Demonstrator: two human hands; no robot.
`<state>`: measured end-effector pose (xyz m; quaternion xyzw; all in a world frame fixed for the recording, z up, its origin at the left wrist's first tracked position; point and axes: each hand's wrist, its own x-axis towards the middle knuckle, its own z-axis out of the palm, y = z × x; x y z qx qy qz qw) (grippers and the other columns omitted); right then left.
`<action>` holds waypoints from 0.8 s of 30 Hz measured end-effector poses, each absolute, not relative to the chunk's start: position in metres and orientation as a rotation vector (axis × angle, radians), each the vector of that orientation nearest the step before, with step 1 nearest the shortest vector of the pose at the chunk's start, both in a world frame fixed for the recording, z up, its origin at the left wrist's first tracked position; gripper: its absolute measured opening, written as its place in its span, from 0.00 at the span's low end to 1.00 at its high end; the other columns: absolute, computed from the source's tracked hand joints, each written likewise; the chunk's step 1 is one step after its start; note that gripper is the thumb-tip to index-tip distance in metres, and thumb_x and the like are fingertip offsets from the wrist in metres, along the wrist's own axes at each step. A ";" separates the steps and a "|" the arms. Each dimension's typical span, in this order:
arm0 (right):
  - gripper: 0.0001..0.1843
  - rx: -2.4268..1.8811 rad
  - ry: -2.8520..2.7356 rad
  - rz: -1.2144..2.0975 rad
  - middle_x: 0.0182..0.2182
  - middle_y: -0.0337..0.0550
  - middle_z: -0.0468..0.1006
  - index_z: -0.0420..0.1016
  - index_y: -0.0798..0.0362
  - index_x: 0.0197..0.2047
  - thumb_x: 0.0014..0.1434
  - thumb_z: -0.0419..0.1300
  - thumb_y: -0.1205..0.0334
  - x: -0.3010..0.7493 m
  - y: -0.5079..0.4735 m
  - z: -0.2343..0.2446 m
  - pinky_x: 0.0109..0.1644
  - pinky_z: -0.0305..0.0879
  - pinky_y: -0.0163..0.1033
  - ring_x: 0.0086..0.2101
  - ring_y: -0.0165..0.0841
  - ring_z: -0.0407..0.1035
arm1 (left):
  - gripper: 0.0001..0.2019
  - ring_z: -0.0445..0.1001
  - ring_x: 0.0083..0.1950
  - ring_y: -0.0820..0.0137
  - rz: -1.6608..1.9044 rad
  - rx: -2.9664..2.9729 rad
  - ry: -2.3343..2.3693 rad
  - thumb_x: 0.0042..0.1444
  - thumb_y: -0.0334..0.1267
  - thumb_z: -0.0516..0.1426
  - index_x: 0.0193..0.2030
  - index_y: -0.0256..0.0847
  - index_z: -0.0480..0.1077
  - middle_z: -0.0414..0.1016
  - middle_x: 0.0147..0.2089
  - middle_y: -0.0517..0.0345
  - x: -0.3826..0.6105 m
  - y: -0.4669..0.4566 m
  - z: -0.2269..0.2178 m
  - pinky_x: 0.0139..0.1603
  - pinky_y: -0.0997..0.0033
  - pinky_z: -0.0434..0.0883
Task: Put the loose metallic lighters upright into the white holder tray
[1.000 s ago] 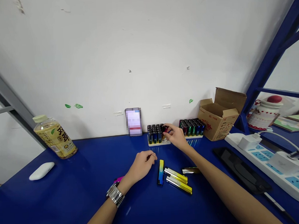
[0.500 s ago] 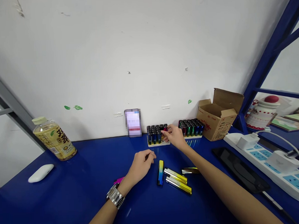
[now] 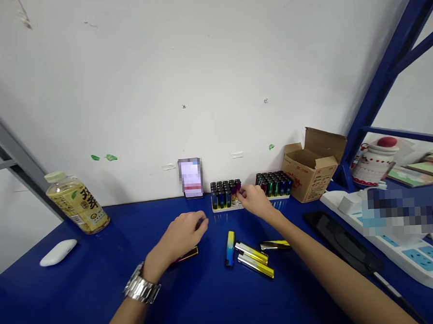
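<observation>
My right hand reaches to the right end of a yellow tray of upright lighters by the wall, its fingertips pinched on a lighter at the tray's edge. My left hand, with a metal watch on the wrist, hovers curled above the blue table, and a red and gold lighter lies under it. A blue and yellow lighter, two yellow ones and a dark gold one lie loose between my arms. A second tray of lighters stands further right.
A tea bottle and a white mouse are at the left. An open cardboard box stands by the wall at the right, with a black phone and a white power strip near it. Blue shelf posts rise on the right.
My left hand has moved left and lifted away from the loose lighters, uncovering the red and gold lighter. My right hand stays at the tray's right end.
</observation>
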<state>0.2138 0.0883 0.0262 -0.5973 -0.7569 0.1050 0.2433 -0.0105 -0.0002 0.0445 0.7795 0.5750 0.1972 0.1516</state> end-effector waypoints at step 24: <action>0.05 -1.227 -2.267 0.494 0.34 0.45 0.72 0.70 0.54 0.37 0.60 0.56 0.62 0.238 0.054 -0.012 0.42 0.61 0.39 0.36 0.35 0.67 | 0.09 0.72 0.33 0.67 1.167 2.074 1.765 0.54 0.44 0.56 0.36 0.42 0.67 0.72 0.31 0.59 0.016 0.023 -0.014 0.35 0.68 0.68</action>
